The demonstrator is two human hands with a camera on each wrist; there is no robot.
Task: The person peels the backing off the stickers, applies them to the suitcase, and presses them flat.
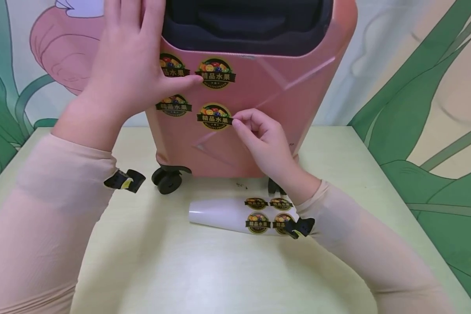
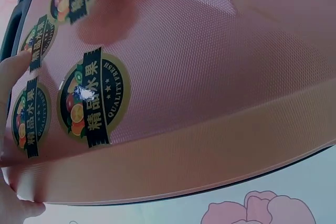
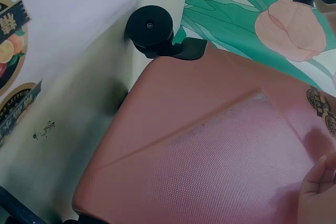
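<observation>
A pink suitcase [image 1: 235,148] stands upright on the table, with round fruit stickers on its front. In the head view my left hand [image 1: 129,65] lies spread against its upper left side, the thumb touching the upper right sticker [image 1: 216,83]. My right hand [image 1: 268,141] pinches the right end of the lower right sticker [image 1: 214,124] between thumb and index finger. Two more stickers, an upper left one [image 1: 172,61] and a lower left one [image 1: 174,107], sit beside these. The right wrist view catches only part of my right hand [image 3: 317,195] at its edge.
A curled white sticker sheet [image 1: 216,213] bearing several fruit stickers lies on the table [image 1: 172,270] before the suitcase. Black wheels [image 1: 168,181] support the case. Behind it stands a wall [image 1: 392,87] painted with plants.
</observation>
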